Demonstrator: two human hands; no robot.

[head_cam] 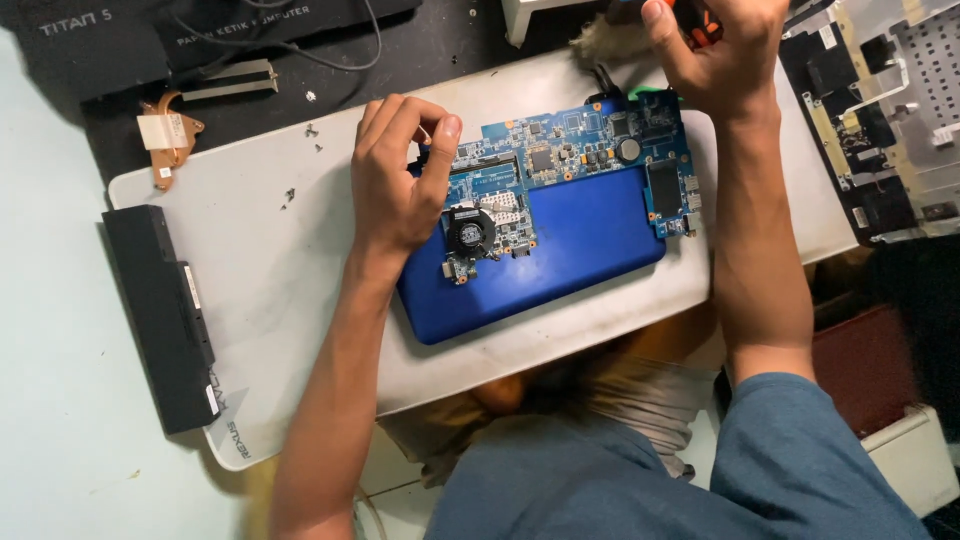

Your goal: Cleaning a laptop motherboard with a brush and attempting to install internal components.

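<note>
View from above of a white board (290,290) used as a work surface; all positions are given relative to the blue laptop shell (560,260) lying on it. A blue circuit board (560,160) rests on the far half of the shell, with a small black fan (468,232) at its near left corner. The left hand (395,175) sits at the left end of the circuit board, fingers curled, thumb and forefinger pinched together at the board's edge; what they pinch is too small to tell. The right hand (715,50) is beyond the shell's far right corner, closed around an orange and black tool (700,25) of which only a little shows. Far to the left of the shell, a black battery (160,320) lies along the white board's edge. Beyond it, a copper heat pipe (175,130) rests on a dark mat (420,40). To the right of the shell lies an opened laptop frame (880,120).
</note>
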